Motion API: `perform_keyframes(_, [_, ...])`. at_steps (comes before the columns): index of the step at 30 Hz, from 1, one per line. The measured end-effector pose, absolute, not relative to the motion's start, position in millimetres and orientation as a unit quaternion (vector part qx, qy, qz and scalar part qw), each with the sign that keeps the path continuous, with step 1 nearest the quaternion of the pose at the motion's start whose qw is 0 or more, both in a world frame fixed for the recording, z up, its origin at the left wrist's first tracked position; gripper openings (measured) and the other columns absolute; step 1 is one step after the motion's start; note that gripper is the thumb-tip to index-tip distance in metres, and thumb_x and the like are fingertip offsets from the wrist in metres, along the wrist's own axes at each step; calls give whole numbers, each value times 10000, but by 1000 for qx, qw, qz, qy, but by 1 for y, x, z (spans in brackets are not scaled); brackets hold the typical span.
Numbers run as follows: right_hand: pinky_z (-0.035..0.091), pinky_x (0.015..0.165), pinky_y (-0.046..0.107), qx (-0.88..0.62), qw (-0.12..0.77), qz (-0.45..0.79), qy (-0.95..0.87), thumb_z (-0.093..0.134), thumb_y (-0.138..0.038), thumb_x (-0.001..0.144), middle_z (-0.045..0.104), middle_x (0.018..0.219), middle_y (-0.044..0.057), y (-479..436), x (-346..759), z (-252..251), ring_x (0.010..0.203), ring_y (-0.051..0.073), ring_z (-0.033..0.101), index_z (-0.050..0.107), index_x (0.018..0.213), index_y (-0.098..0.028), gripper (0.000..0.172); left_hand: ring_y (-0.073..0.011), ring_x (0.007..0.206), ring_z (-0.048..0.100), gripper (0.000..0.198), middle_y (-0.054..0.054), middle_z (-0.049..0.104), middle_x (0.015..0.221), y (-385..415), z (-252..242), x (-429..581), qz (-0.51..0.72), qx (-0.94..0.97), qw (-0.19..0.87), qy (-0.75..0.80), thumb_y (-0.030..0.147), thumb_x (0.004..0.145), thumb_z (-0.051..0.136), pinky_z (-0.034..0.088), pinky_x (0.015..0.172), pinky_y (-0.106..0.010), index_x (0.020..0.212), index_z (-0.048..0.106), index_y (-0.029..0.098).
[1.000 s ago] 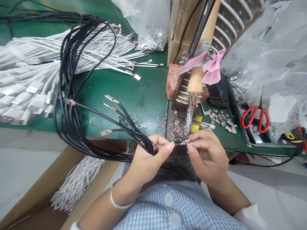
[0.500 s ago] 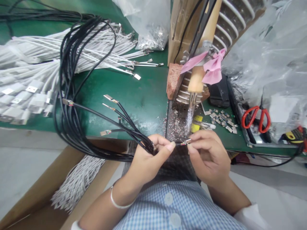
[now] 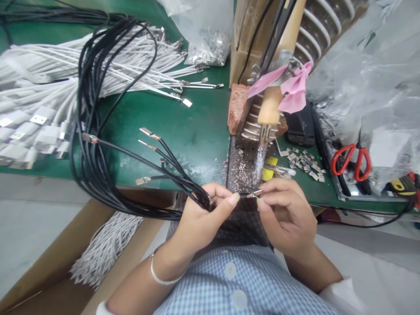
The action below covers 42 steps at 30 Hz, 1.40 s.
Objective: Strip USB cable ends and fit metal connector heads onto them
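Note:
My left hand point(image 3: 210, 214) is closed round several black cables point(image 3: 131, 204), its thumb and forefinger pinching one near its end. From that pinch the cable end reaches right, with thin coloured wires and a small metal USB plug point(image 3: 255, 193). My right hand point(image 3: 288, 214) has its thumb and fingertips closed at this plug; the exact contact is partly hidden. Just above the plug, a soldering iron point(image 3: 269, 111) points down, its tip shaft wrapped in something silvery. Other black cable ends with metal plugs point(image 3: 149, 133) fan out left of my left hand.
White USB cables point(image 3: 42, 131) lie in a heap at left. A brick point(image 3: 238, 107) props the coiled iron stand. Loose small plugs point(image 3: 303, 162), red-handled scissors point(image 3: 351, 162) in a tray and plastic bags point(image 3: 370, 83) occupy the right. A cardboard box point(image 3: 55, 249) stands below the table edge.
Both hands keep their hold on the cable and plug, with almost no movement. The view has shifted slightly.

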State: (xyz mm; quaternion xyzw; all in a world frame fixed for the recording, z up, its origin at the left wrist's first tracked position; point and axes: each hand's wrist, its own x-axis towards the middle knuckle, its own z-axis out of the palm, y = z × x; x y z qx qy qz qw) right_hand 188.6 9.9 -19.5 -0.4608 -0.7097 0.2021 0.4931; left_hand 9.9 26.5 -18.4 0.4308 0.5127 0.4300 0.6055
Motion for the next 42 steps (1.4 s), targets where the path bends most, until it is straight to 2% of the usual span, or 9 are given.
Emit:
perform_keyframes(12, [567, 772, 341, -446, 480, 199, -729, 621, -23, 813, 631, 979, 50, 0, 193, -22, 864, 180, 644, 616, 965, -211, 241, -83, 519, 409, 232, 46, 497, 537, 11, -6, 15, 410, 379, 601, 572, 303, 759, 716, 334, 505, -197, 610, 613, 158])
perform_keyframes(28, [566, 771, 320, -454, 492, 186, -719, 631, -12, 826, 656, 972, 43, 8, 190, -20, 874, 166, 652, 619, 933, -202, 218, -69, 490, 370, 270, 58, 459, 530, 19, -18, 9, 404, 434, 633, 498, 309, 839, 689, 289, 461, -180, 644, 585, 154])
perform_keyframes(38, [563, 829, 287, -457, 492, 177, -720, 632, -1, 824, 651, 989, 39, 11, 188, -20, 914, 141, 652, 618, 915, -194, 213, -59, 442, 356, 194, 87, 428, 491, 23, -16, 9, 397, 441, 632, 498, 257, 824, 684, 326, 446, -169, 677, 596, 168])
perform_keyframes(42, [577, 801, 304, -457, 489, 166, -724, 631, -8, 821, 666, 981, 44, 11, 187, -22, 895, 156, 660, 616, 906, -206, 216, -66, 481, 427, 115, 57, 520, 548, 26, -13, 11, 388, 449, 633, 496, 236, 796, 689, 366, 473, -169, 719, 650, 160])
